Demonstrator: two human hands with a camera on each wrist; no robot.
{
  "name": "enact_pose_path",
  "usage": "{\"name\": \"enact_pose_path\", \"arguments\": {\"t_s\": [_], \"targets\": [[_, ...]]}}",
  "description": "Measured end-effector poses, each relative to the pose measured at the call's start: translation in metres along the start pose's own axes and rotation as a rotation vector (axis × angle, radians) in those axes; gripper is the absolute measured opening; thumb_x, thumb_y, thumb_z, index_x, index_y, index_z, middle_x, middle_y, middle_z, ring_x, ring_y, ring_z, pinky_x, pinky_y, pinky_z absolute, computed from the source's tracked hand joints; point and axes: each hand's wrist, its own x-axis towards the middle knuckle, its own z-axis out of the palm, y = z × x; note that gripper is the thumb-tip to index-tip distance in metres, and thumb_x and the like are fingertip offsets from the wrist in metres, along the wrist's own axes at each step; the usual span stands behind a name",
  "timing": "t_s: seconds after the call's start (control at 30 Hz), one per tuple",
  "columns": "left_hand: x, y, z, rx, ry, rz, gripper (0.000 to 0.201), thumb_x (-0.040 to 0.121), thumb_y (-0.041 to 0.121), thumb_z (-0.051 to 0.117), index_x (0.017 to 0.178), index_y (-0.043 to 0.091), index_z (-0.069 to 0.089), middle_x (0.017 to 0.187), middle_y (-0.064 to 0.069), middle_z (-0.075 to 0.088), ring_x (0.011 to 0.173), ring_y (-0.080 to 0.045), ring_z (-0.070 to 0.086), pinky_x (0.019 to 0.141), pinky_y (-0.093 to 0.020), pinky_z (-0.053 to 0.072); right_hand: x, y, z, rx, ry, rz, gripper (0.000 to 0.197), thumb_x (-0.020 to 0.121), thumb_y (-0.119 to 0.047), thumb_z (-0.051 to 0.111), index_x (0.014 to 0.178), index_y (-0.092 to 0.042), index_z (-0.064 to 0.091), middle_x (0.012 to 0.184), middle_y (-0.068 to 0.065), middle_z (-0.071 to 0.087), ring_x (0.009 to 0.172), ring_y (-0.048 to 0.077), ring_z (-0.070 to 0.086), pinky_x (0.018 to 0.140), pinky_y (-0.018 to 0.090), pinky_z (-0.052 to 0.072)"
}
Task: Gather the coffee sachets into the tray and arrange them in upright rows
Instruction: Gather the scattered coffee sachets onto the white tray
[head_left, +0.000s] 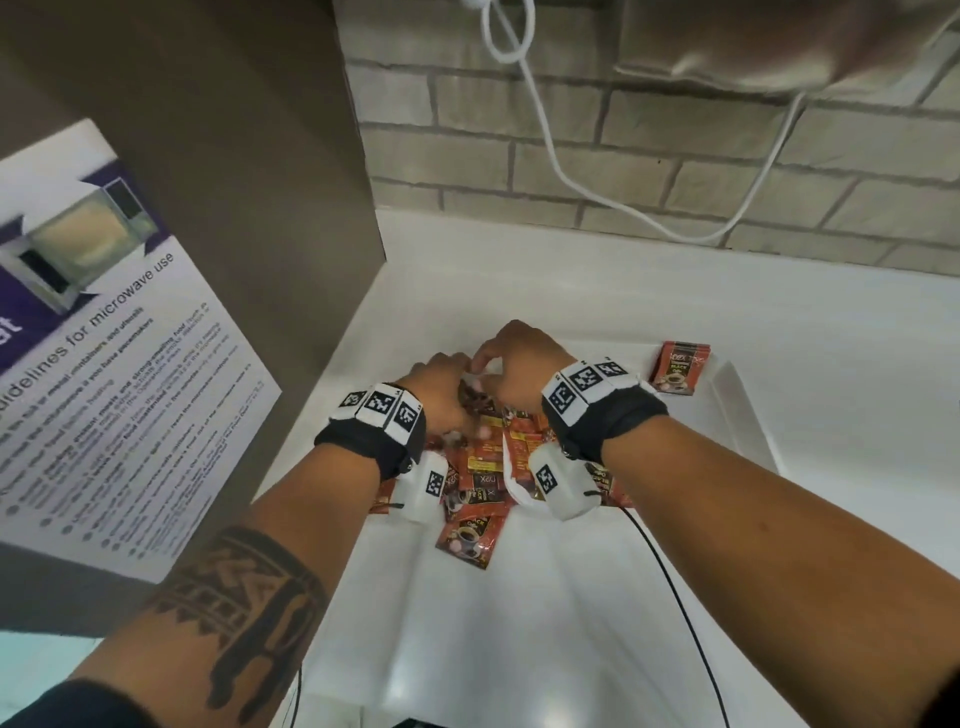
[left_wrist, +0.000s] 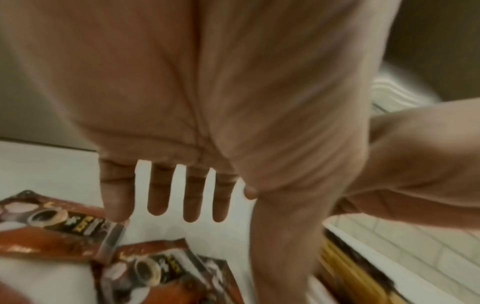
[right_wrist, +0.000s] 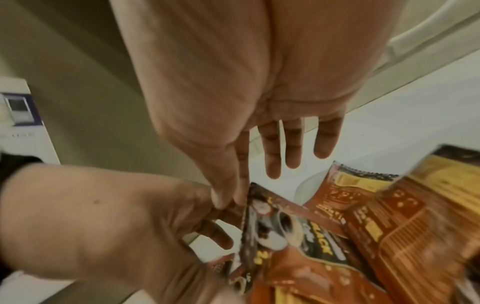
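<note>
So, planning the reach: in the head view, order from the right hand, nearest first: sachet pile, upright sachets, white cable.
1. Sachet pile, right under the right hand.
2. Upright sachets, in the tray's far right corner.
3. White cable, up on the brick wall behind.

Both bare forearms, each banded at the wrist by a black strap, reach forward over the heap of red-brown foil coffee sachets (head_left: 480, 467), the left hand (head_left: 439, 387) and right hand (head_left: 519, 364) touching above it, right thumb and forefinger pinching one sachet's edge, other fingers straight
</note>
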Motion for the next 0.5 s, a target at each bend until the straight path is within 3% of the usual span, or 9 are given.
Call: {"name": "enact_pose_path", "arguments": {"t_s": [0.07, 0.13, 0.23, 0.33, 0.5], "targets": [[-0.001, 0.003, 0.009, 0.074, -0.046, 0.046, 0.104, 0.051, 0.061, 0.091, 0.137, 0.024, 0.045, 0.133, -0.002, 0.055, 0.117, -0.028, 0.058, 0.099, -0.044, 0.049, 0.008, -0.005, 0.001, -0.172, -0.130, 0.022, 0.033, 0.092, -0.043, 0.060, 0.114, -0.021, 0.071, 0.124, 0.007, 0.053, 0.107, 0.026, 0.058, 0.091, 0.040, 0.053], [0.001, 0.007, 0.017, 0.147, -0.067, 0.078, 0.115, 0.048, 0.062, 0.091, 0.142, 0.022, 0.039, 0.139, -0.005, 0.050, 0.123, -0.031, 0.052, 0.104, -0.047, 0.045, 0.011, -0.003, 0.000, -0.260, -0.184, 0.035, 0.036, 0.092, -0.043, 0.062, 0.114, -0.017, 0.070, 0.126, 0.006, 0.051, 0.108, 0.025, 0.059, 0.091, 0.039, 0.054], [0.004, 0.010, 0.023, 0.200, -0.078, 0.084, 0.128, 0.049, 0.060, 0.092, 0.151, 0.020, 0.027, 0.153, -0.008, 0.036, 0.137, -0.035, 0.038, 0.111, -0.052, 0.037, 0.015, 0.007, -0.002, -0.244, -0.139, 0.043, 0.027, 0.089, -0.035, 0.068, 0.111, -0.020, 0.072, 0.129, 0.003, 0.049, 0.113, 0.024, 0.057, 0.096, 0.042, 0.050], [0.007, 0.013, 0.025, 0.257, -0.088, 0.100, 0.135, 0.051, 0.058, 0.092, 0.156, 0.021, 0.017, 0.161, -0.007, 0.022, 0.146, -0.037, 0.022, 0.113, -0.058, 0.029, 0.016, 0.020, -0.006, -0.163, -0.099, 0.053, 0.025, 0.089, -0.032, 0.071, 0.110, -0.020, 0.072, 0.130, 0.002, 0.051, 0.114, 0.022, 0.056, 0.096, 0.036, 0.048], [0.019, 0.016, 0.023, 0.263, -0.072, 0.076, 0.132, 0.050, 0.050, 0.096, 0.155, 0.025, 0.020, 0.155, -0.007, 0.028, 0.142, -0.037, 0.027, 0.109, -0.058, 0.036, 0.015, 0.029, -0.008, -0.065, -0.047, 0.067, 0.027, 0.088, -0.032, 0.073, 0.108, -0.015, 0.074, 0.125, 0.001, 0.057, 0.110, 0.020, 0.058, 0.083, 0.026, 0.042]]}}
